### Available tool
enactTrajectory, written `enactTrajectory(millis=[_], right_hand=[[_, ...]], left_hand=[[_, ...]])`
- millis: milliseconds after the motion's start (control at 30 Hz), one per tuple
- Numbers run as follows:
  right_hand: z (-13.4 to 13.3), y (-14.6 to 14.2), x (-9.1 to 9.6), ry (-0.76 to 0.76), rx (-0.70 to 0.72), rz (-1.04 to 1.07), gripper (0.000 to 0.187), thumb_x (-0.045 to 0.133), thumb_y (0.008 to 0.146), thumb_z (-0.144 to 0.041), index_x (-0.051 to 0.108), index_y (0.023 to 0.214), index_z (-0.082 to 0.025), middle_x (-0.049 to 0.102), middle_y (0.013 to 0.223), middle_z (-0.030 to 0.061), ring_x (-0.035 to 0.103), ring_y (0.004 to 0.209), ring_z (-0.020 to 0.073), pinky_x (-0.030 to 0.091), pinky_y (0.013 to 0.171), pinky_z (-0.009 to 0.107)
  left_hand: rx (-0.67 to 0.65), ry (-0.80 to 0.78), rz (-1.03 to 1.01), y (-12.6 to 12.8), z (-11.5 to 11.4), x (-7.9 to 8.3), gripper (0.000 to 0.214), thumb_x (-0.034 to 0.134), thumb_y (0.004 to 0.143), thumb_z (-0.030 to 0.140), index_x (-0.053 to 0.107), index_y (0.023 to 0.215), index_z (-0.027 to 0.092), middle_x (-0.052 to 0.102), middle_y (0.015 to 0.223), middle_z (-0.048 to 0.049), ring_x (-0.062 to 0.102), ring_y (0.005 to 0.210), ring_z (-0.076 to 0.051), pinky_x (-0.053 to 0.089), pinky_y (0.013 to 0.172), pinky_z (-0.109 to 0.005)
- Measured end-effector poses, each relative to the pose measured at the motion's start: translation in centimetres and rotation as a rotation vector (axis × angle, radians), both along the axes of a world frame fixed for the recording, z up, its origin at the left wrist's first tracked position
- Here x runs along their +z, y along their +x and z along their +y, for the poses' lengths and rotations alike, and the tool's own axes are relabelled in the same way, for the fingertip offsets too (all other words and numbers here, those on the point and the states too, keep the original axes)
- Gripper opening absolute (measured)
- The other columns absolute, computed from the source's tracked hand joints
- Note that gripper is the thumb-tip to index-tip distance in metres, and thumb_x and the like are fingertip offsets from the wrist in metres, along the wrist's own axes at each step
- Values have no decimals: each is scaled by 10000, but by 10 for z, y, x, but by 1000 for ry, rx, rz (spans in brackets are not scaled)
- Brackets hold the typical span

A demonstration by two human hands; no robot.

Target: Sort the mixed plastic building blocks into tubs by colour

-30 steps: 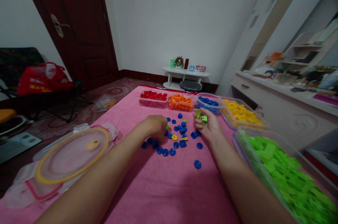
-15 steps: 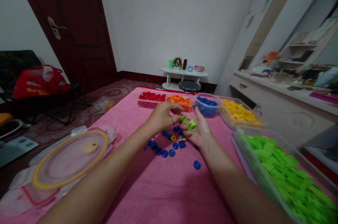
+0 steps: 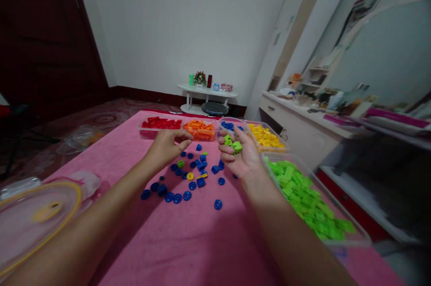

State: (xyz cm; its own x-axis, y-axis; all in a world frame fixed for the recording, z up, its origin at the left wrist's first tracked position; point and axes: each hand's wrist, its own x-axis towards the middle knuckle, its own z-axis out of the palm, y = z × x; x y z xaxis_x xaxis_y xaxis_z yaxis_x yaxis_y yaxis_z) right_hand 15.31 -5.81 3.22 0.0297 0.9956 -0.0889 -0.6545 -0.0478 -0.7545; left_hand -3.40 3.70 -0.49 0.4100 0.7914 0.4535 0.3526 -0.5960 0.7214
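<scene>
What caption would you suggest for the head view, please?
Right hand cups green bricks beside the green-brick tub; left hand hovers over loose blue pieces.

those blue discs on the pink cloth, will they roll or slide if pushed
The blue discs lie flat, so a push would probably slide rather than roll them. The pink cloth looks soft and may drag on them. They look like small hard plastic, likely light and stiff.

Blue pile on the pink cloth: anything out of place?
Yes. A yellow ring and a green piece lie among the blue pieces, odd by colour. The right hand cups green pieces.
</scene>
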Motion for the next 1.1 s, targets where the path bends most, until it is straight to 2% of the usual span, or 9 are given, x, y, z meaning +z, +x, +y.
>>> enactTrajectory(millis=[167,300,400,500,567,633,800,933,1100], right_hand=[[-37,65,29,-2,-215,-425,328,526,812,-461,588,805,-139,541,607,4,345,385,33,182,309,127],[-57,130,22,-180,-385,-896,304,606,761,-443,607,763,-139,578,629,23,443,435,55,249,327,131],[-64,171,9,-321,-372,-1189,337,560,791,-457,647,813,-132,651,728,76,561,554,107,407,445,183],[-64,190,2,-289,-267,-1501,416,478,825,-493,685,837,-132,693,858,110,632,767,196,483,657,281],[-58,184,4,-201,-217,-1697,439,458,823,-511,701,833,-146,701,873,92,631,826,229,473,721,310],[-49,161,8,-78,-188,-1794,420,465,817,-501,706,839,-158,702,846,72,630,813,232,465,716,309],[-13,66,8,276,-65,-1733,237,566,767,-331,709,866,-169,705,878,59,628,796,191,466,719,286],[18,8,-14,319,79,-1702,252,570,680,-102,712,878,-163,715,848,50,631,734,149,455,654,238],[34,-14,-48,259,283,-2001,366,575,587,-36,738,837,-247,722,813,6,629,712,146,393,576,214]], left_hand=[[19,62,124,-1,1,0,205,589,731,294,714,844,177,726,816,-32,646,726,-171,490,681,-277],[17,95,144,0,0,0,191,585,731,266,716,831,171,725,802,-35,645,714,-169,482,674,-274],[-1,114,158,2,-2,0,176,578,729,235,715,817,167,721,808,-40,639,709,-163,479,673,-275],[-8,120,190,3,-1,-3,177,564,736,221,716,812,170,719,814,-41,636,711,-159,476,668,-272],[-8,103,221,2,3,-6,182,565,735,216,717,821,166,719,794,-41,635,697,-157,472,658,-266],[-1,62,266,0,9,-12,188,579,725,206,717,841,154,719,794,-47,637,692,-154,470,654,-257],[10,-48,484,-8,19,-27,194,615,686,177,726,845,166,722,798,-52,638,707,-155,454,630,-231],[47,-49,613,-10,17,-32,223,636,674,219,735,872,193,723,841,-58,636,734,-167,446,626,-231],[31,-73,709,-6,13,-37,283,674,643,256,733,919,244,723,885,-36,638,779,-175,443,630,-221]])
